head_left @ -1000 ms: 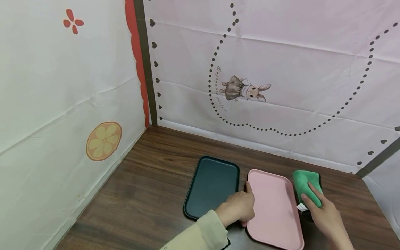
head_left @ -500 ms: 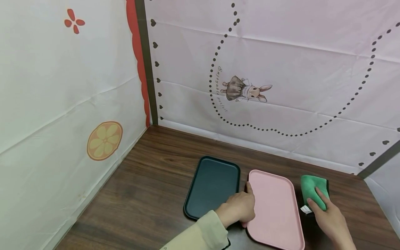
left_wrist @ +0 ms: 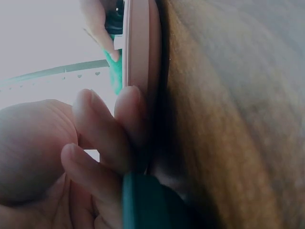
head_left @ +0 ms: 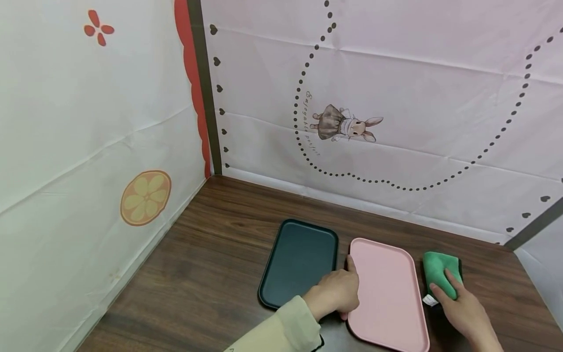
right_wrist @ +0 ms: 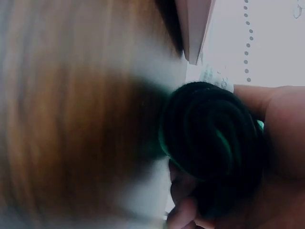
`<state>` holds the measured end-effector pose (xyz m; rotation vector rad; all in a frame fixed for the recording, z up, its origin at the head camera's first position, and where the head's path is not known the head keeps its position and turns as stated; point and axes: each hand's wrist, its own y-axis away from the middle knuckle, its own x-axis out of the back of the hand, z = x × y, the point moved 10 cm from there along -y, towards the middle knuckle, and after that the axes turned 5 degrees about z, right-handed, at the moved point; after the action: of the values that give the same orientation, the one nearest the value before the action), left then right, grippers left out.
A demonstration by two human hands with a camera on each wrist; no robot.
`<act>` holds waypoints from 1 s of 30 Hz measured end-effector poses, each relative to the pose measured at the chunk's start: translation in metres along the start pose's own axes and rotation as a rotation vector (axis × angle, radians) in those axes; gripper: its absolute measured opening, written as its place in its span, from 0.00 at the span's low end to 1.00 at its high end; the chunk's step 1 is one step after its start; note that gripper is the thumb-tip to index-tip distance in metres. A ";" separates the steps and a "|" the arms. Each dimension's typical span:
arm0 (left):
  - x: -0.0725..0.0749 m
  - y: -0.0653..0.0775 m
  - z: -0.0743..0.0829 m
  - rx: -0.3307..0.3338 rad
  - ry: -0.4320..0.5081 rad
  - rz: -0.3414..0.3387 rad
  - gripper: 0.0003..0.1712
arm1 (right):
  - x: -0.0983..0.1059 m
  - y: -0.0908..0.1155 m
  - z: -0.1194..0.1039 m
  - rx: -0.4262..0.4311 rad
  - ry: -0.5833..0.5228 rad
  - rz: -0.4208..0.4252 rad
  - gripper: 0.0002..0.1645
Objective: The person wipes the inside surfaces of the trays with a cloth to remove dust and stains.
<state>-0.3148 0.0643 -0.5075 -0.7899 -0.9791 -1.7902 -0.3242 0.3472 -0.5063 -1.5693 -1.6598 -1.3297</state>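
In the head view my left hand (head_left: 336,291) rests at the left edge of a pink tray (head_left: 389,293), index finger reaching along the rim. The left wrist view has its fingertips (left_wrist: 131,102) against the tray's side wall. To the right of that tray, my right hand (head_left: 466,308) grips a folded green cloth (head_left: 436,268) with a small white tag, thumb and fingers spread over it. Seen from the right wrist, the cloth's dark end (right_wrist: 209,129) shows rolled layers inside the curled hand, close over the table.
A dark teal tray (head_left: 301,264) lies left of the pink one, partly behind the left forearm. The wood-grain table (head_left: 189,274) is bounded by a white printed sheet at the left (head_left: 66,146) and a pale pink sheet (head_left: 396,98) along the back.
The right hand has moved the green cloth a little to the right and toward the near side, widening its gap from the pink tray. The left hand and both trays stay in place.
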 end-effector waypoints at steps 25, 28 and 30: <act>0.001 0.000 0.001 -0.003 0.004 -0.001 0.54 | 0.024 0.017 -0.024 0.097 0.172 0.134 0.29; 0.000 0.000 0.000 0.002 0.018 -0.007 0.54 | 0.019 0.014 -0.019 0.083 0.170 0.100 0.31; 0.001 0.000 0.000 0.006 0.023 -0.004 0.54 | 0.017 0.012 -0.018 0.085 0.173 0.094 0.31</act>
<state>-0.3156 0.0637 -0.5070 -0.7628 -0.9718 -1.7952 -0.3215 0.3378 -0.4804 -1.4230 -1.4997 -1.2904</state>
